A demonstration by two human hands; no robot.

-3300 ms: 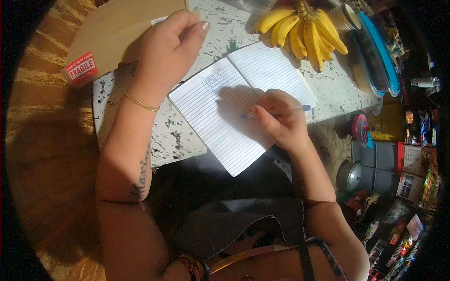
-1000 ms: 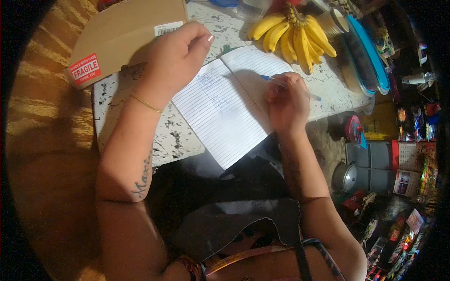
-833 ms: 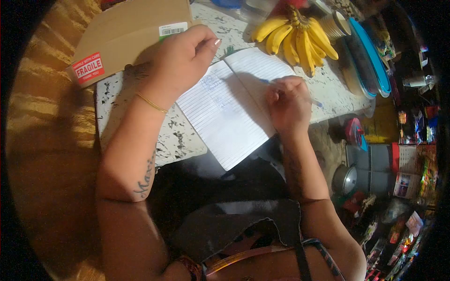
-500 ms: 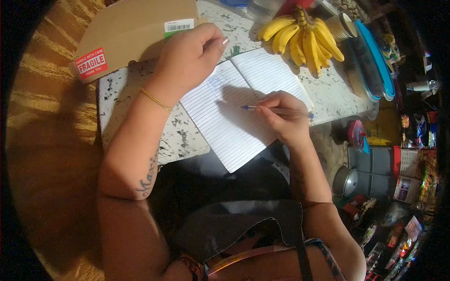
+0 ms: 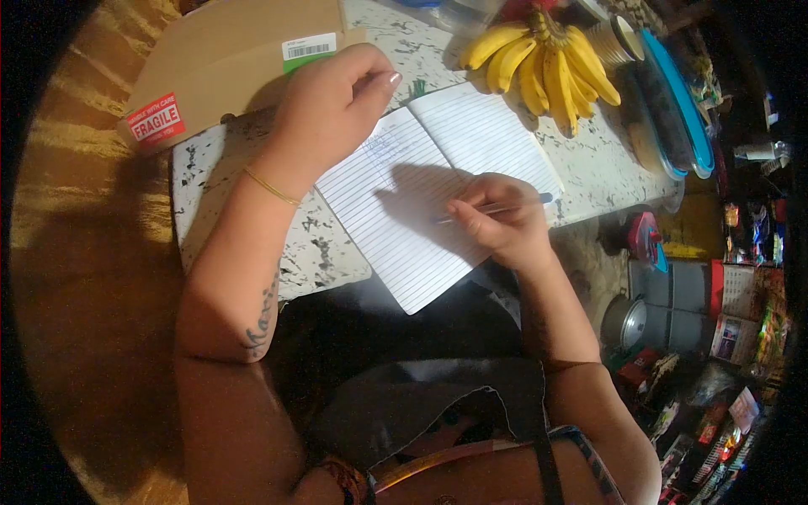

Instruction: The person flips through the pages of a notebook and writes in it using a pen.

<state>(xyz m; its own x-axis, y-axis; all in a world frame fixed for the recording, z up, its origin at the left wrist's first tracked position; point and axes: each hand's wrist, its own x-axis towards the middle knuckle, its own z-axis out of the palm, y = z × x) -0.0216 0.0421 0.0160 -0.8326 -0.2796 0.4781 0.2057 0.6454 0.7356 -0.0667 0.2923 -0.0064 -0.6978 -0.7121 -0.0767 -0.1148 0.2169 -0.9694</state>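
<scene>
My right hand [image 5: 503,223] pinches a clear ballpoint pen [image 5: 513,205] with a blue end. The pen slants over an open lined notebook [image 5: 412,269], its tip low above or on the left page; contact cannot be made out. Blue handwriting covers the top part of that page, and the facing page looks unwritten. My left hand [image 5: 337,94] is closed in a loose curl by the notebook's upper left edge, with a thin gold bracelet at the wrist. Nothing shows in its fingers. Both hands cast shadows.
A cardboard box [image 5: 227,67] with a red fragile sticker lies at the upper left of the speckled white table [image 5: 324,252]. Bananas [image 5: 551,76] sit beyond the notebook, beside stacked cups [image 5: 613,40] and a blue-lidded container [image 5: 673,101]. A metal pot [image 5: 627,324] stands off to the right.
My right hand has shifted slightly left and down, and the pen's tilt has changed with it. My left hand stays curled by the notebook; the whole view has moved slightly.
</scene>
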